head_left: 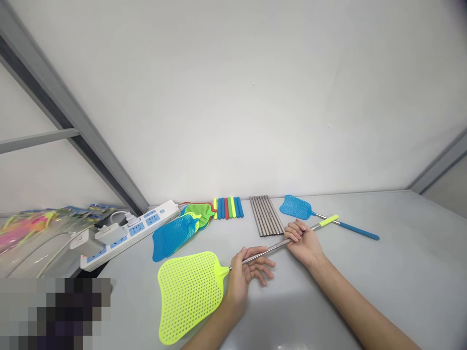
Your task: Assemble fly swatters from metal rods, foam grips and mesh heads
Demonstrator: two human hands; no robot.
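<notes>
A yellow-green fly swatter (191,294) with a telescopic metal rod lies across both my hands, its perforated head at the lower left. My left hand (246,277) holds the rod near the head, between thumb and index finger, with the other fingers spread loosely below. My right hand (301,240) has its fingers curled on the rod farther up, just short of the yellow-green handle grip (329,221). Behind that grip lies a blue fly swatter (297,207) with a metal rod and a blue grip, partly crossed by the one I hold.
A row of metal rods (266,216) lies near the wall. Left of it are colored grips (228,208) and stacked swatter heads (175,236). A white power strip (127,236) with plugs stands at the left, beside plastic-bagged items (32,233).
</notes>
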